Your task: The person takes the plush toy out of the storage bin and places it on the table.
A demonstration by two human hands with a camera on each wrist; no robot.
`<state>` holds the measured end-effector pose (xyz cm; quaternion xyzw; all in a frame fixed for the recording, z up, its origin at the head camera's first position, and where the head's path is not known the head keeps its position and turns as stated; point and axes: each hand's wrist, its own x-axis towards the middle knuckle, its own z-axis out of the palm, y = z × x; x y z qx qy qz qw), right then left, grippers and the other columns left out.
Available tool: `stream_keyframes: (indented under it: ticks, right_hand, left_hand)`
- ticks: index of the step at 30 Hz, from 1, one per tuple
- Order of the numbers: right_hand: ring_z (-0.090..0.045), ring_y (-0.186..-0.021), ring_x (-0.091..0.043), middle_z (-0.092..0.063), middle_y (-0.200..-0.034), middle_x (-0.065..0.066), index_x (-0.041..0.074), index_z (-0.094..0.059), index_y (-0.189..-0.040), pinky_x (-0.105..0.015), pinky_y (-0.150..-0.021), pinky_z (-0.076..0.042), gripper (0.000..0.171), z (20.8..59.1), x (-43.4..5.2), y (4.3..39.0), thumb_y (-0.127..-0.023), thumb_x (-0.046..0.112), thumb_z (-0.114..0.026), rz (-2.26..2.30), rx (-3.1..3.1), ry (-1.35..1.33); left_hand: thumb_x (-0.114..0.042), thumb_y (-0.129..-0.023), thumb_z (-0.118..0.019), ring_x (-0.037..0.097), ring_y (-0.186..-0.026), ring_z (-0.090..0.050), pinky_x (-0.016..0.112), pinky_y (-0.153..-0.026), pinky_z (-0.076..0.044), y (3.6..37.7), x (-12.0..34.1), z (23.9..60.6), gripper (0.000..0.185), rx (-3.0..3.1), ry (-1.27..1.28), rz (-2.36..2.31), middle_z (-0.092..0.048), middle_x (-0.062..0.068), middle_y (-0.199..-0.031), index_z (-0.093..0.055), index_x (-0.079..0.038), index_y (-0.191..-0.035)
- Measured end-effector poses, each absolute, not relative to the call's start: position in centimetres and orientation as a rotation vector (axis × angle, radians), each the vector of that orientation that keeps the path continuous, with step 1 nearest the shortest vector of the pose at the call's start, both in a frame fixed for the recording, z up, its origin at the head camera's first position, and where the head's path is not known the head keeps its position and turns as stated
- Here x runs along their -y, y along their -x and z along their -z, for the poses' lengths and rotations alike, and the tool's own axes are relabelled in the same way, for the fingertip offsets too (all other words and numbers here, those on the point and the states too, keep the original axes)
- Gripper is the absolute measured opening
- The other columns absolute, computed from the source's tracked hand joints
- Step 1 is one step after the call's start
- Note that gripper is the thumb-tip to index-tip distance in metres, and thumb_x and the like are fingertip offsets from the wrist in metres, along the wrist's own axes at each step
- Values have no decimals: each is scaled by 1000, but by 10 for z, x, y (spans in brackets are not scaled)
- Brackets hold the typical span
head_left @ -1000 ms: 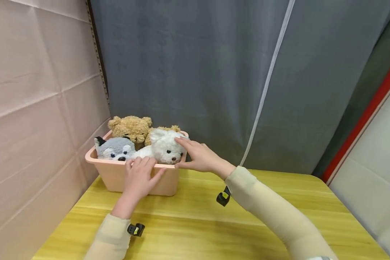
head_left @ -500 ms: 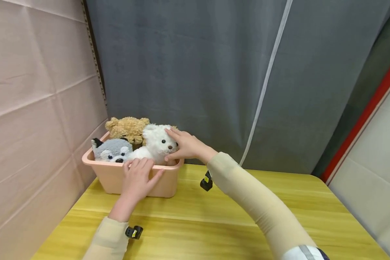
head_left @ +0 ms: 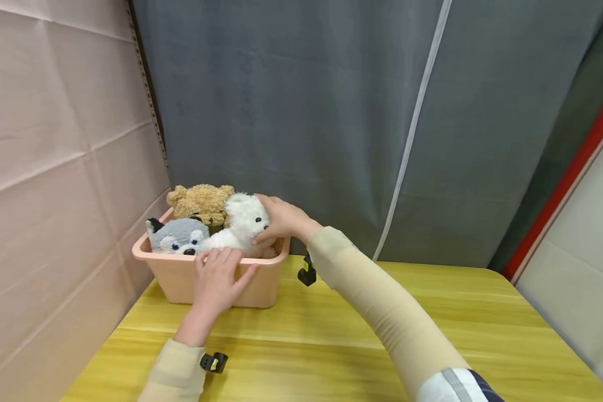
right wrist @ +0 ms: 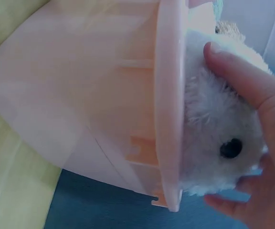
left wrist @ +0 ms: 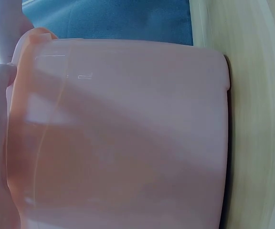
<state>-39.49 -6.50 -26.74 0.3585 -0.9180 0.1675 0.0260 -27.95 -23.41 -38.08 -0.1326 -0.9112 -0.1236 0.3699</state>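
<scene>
A pink plastic bin (head_left: 173, 282) holding plush toys stands on the table. My left hand (head_left: 218, 282) grips its front rim, fingers over the edge and thumb on the outside; the left wrist view is mostly filled by the bin wall (left wrist: 128, 133). At the bin's right end, my right hand (head_left: 283, 216) holds a white teddy bear (head_left: 241, 215) by the head, which rises above the rim. In the right wrist view the thumb lies on the white fur (right wrist: 202, 105) and the other fingers reach round the far side. A grey husky plush (head_left: 178, 235) fills the front left corner.
Behind the husky sits a curly tan teddy bear (head_left: 201, 202). The yellow wood-grain table (head_left: 392, 312) extends to the right of the bin. A grey curtain (head_left: 291, 111) hangs behind, and pale pink cloth (head_left: 60, 184) covers the left side.
My right hand has moved left with the white bear's head, which has turned toward the right. A second tan plush behind it is now hidden. The left hand keeps its place on the rim.
</scene>
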Motion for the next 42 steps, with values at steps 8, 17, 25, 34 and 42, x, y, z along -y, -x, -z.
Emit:
stream_keyframes:
  ticks: [8, 17, 25, 34, 42]
  right_hand:
    - [-53, -111, -19, -51, -131, -5, 16, -39, -144, -35, -89, -46, 81, 259, 64, 397, -76, 38, -79, -524, 2709, -1146]
    - [-51, -117, -18, -47, -139, -2, 19, -37, -146, -37, -88, -47, 78, 236, 66, 390, -80, 37, -74, -336, 2650, -1135]
    - [-49, -119, -18, -46, -139, -1, 20, -36, -147, -37, -87, -46, 73, 221, 54, 385, -83, 34, -70, -303, 2615, -1100]
    - [-47, -121, -21, -45, -139, -2, 18, -35, -147, -38, -88, -44, 73, 177, 41, 375, -84, 32, -69, -271, 2509, -1068]
    - [-49, -115, -20, -48, -134, -2, 18, -38, -146, -36, -87, -44, 73, 157, 29, 373, -82, 30, -70, -232, 2472, -1038]
  left_hand:
    - [-57, -92, -51, 27, -89, -46, 54, -95, -21, 282, 228, 385, 41, 2319, 325, 345, -56, 3, -91, -55, -16, -93]
    - [-58, -92, -51, 26, -89, -45, 53, -95, -20, 286, 226, 384, 40, 2302, 345, 356, -56, 1, -92, -54, -18, -92]
    - [-58, -92, -51, 23, -89, -45, 53, -99, -18, 290, 217, 386, 41, 2318, 367, 383, -55, 0, -90, -55, -17, -92]
    - [-56, -90, -55, 29, -96, -49, 56, -96, -19, 292, 221, 383, 41, 2297, 350, 401, -61, 5, -98, -55, -15, -93]
    - [-53, -90, -56, 30, -92, -49, 54, -93, -20, 294, 225, 386, 37, 2284, 362, 388, -61, 6, -97, -52, -16, -86]
